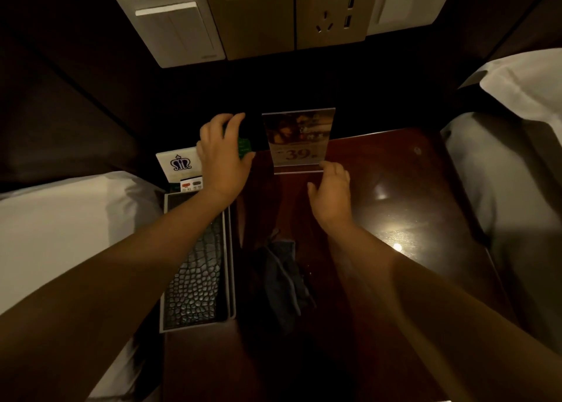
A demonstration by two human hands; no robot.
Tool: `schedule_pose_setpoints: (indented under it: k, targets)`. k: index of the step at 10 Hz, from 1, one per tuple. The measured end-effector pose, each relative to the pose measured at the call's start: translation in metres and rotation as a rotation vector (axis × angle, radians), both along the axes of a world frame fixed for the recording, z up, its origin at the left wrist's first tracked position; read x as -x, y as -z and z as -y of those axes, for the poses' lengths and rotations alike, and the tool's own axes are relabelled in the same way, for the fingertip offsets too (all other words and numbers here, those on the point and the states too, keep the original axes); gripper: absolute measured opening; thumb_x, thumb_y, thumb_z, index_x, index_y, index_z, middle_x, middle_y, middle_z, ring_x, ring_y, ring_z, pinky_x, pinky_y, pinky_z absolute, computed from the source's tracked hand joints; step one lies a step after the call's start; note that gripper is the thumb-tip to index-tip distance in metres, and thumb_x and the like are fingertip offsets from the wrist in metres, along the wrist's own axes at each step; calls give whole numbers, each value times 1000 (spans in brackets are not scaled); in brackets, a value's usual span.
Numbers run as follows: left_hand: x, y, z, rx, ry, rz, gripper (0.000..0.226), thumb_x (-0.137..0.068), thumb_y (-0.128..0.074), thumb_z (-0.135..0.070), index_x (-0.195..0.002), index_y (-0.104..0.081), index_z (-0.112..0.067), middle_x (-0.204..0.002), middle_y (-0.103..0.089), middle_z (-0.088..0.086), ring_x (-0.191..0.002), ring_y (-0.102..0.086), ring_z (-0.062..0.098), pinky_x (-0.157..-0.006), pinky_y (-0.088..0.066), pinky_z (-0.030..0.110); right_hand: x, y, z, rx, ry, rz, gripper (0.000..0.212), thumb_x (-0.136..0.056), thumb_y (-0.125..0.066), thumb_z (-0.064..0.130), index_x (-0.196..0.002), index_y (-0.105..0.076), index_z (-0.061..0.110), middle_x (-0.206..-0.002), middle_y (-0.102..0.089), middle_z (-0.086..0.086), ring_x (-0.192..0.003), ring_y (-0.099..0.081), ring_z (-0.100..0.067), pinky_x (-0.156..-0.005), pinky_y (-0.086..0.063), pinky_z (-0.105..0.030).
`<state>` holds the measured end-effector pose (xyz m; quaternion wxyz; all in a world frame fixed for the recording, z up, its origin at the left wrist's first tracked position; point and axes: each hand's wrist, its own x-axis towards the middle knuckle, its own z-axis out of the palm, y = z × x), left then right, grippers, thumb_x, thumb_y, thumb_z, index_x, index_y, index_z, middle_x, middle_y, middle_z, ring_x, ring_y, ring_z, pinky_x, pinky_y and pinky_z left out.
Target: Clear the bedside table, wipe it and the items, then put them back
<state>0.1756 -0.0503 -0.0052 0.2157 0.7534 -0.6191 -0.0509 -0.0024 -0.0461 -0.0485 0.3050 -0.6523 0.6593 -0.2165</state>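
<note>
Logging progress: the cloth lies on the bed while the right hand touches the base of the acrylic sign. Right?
Not quite. The head view shows the cloth lying on the bedside table, not the bed. The right hand does touch the base of the acrylic sign.

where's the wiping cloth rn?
In the head view, the crumpled dark blue-grey cloth lies on the dark glossy wooden bedside table, near its front, between the two forearms and just right of the white-rimmed tray with a black crocodile-textured lining; neither hand touches it.
</note>
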Motion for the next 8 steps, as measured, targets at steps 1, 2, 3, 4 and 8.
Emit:
schedule_pose_setpoints:
  k: [1,2,3,4,8]
  targets:
    - [16,-3,9,-8,47,-199,57,-86,-64,-22,-138,-42,-14,-132,-50,13,-124,-40,28,-99,-33,30,0,2,5,-19,-13,-14,45,-90,-54,6,-134,-42,3,-137,-43,-13,-130,-35,-26,-106,-36,-29]
    - [25,-3,15,-65,28,-365,36,-92,-58,-19,-124,-56,-4,-116,-61,18,-107,-53,29,-86,-39,25,-1,4,9,-25,-42,-29,45,-91,-53,4,-134,-43,3,-138,-41,-13,-129,-35,-26,-106,-36,-28]
    - [25,-1,16,-60,13,-394,25,-93,-55,-18,-109,-63,0,-108,-65,21,-102,-58,32,-86,-44,34,-1,4,13,-19,-72,-44,44,-91,-52,4,-134,-43,2,-138,-41,-13,-128,-35,-26,-106,-35,-28]
    - [26,2,16,-69,-3,-407,24,-93,-55,-19,-106,-63,1,-105,-65,22,-100,-58,32,-84,-45,34,-1,5,17,-15,-80,-60,42,-91,-51,5,-132,-44,1,-138,-40,-14,-127,-35,-27,-106,-35,-30]
    - [26,1,8,-52,-11,-472,37,-94,-53,-20,-129,-50,-7,-122,-59,12,-106,-55,24,-86,-41,22,12,1,13,-85,-121,-1,56,-93,-51,10,-144,-29,4,-153,-25,-13,-142,-23,-26,-117,-24,-32]
